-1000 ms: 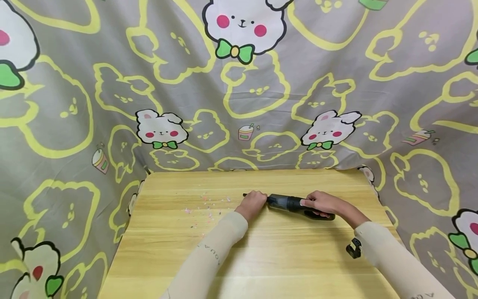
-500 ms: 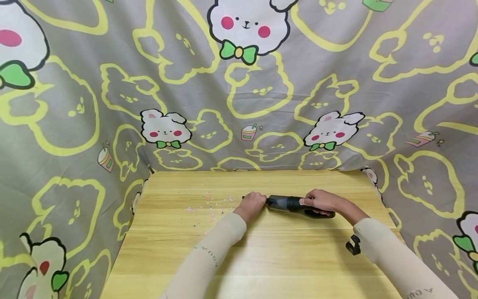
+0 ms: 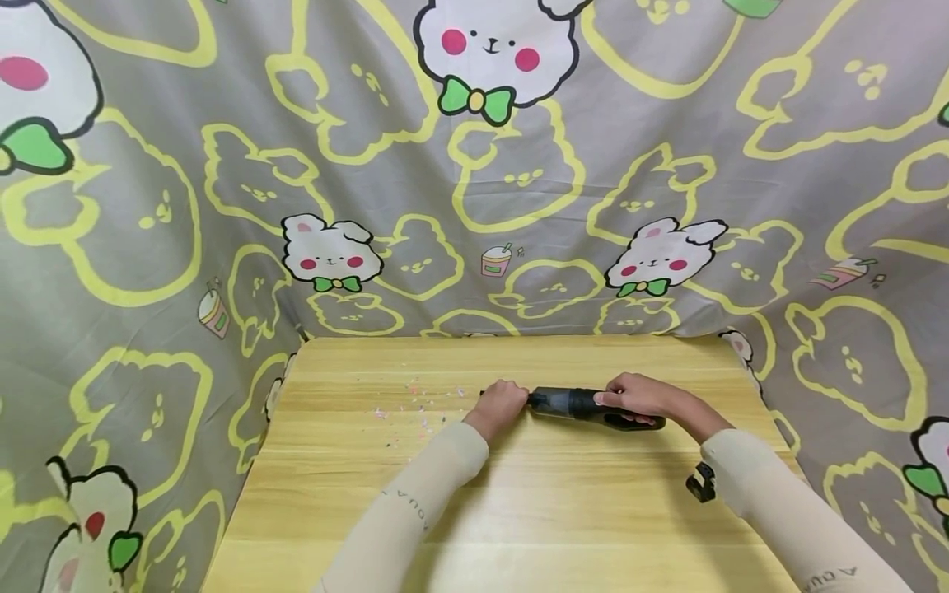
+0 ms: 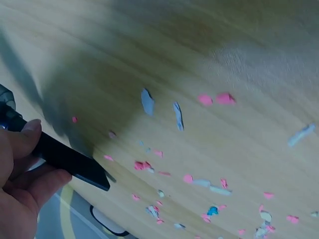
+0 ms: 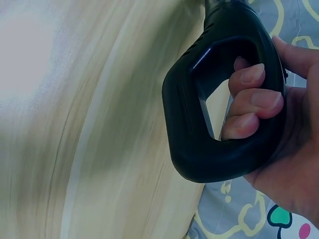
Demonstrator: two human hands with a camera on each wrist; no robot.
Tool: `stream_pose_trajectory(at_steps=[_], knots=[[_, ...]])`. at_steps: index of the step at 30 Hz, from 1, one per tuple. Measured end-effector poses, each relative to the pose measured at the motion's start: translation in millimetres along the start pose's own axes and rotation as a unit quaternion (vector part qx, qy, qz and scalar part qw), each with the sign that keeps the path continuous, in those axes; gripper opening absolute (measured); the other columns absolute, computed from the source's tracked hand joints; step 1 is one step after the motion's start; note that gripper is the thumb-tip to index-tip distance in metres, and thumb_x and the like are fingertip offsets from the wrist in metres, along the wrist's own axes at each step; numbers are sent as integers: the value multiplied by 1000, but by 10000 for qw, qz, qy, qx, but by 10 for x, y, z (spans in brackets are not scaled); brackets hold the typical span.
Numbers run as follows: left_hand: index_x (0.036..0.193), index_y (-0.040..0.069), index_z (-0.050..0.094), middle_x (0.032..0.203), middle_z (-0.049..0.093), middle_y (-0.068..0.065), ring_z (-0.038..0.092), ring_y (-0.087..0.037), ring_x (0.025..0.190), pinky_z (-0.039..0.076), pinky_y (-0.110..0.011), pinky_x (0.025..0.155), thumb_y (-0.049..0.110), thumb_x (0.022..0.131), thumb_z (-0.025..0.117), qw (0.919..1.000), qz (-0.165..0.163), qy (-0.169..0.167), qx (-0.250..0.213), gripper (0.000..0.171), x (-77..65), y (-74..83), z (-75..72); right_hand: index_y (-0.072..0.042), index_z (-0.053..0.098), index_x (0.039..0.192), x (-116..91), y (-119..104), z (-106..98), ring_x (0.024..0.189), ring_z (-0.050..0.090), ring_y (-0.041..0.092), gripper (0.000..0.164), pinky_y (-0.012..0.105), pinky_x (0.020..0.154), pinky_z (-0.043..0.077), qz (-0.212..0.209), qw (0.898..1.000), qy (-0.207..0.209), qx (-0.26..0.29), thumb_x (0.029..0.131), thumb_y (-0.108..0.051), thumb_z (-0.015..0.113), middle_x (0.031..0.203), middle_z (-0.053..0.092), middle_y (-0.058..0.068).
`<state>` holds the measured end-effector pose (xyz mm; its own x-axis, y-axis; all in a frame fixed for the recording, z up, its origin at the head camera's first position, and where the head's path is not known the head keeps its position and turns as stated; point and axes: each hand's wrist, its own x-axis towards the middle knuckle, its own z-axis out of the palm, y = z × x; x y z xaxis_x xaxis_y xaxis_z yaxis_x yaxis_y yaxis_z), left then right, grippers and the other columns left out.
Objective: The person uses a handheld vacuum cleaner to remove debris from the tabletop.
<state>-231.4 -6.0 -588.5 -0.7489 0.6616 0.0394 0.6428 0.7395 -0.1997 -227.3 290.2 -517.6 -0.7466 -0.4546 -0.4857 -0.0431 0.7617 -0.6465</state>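
Note:
A black handheld vacuum cleaner (image 3: 552, 402) with a smoky clear dust cup is held level over the table, its nose toward the left. My right hand (image 3: 641, 395) grips its loop handle (image 5: 179, 129); in the right wrist view several fingers curl through the loop. At the front end my left hand (image 3: 502, 408) pinches the flat black nozzle (image 4: 75, 162) between thumb and fingers. Beyond the nozzle tip, pink, blue and whitish paper scraps (image 4: 212, 186) lie scattered on the wood. In the head view the left hand hides most of the nozzle.
The light wooden table (image 3: 563, 527) meets a grey curtain (image 3: 415, 181) with rabbit prints at the back and both sides. A black clip-like mount (image 3: 700, 482) sits at the right wrist. Small scraps (image 3: 415, 412) spread over the table's left rear part.
The head view has shifted slightly, so the scene sits a little farther right. Both hands keep their hold on the vacuum cleaner, which has hardly moved.

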Motion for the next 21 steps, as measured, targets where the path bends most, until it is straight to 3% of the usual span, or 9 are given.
stream_pose_trajectory(at_steps=[13,21], knots=[[99,18,80,90,79,4,74,-9,81,62,-19,70,6,96,73,9994,2,-163,307,14,-29,224,-50,-4,65,85,-41,182,-37,42,40,11,45,26,41,40,-75,9994,-232,247,107,-42,55,59,51,0],[91,21,81,83,77,8,74,-6,75,60,-17,61,11,97,72,9978,126,247,605,15,-108,326,-61,1,60,78,-65,248,-19,41,40,11,49,24,42,41,-268,9978,-418,433,109,-37,53,57,50,0]])
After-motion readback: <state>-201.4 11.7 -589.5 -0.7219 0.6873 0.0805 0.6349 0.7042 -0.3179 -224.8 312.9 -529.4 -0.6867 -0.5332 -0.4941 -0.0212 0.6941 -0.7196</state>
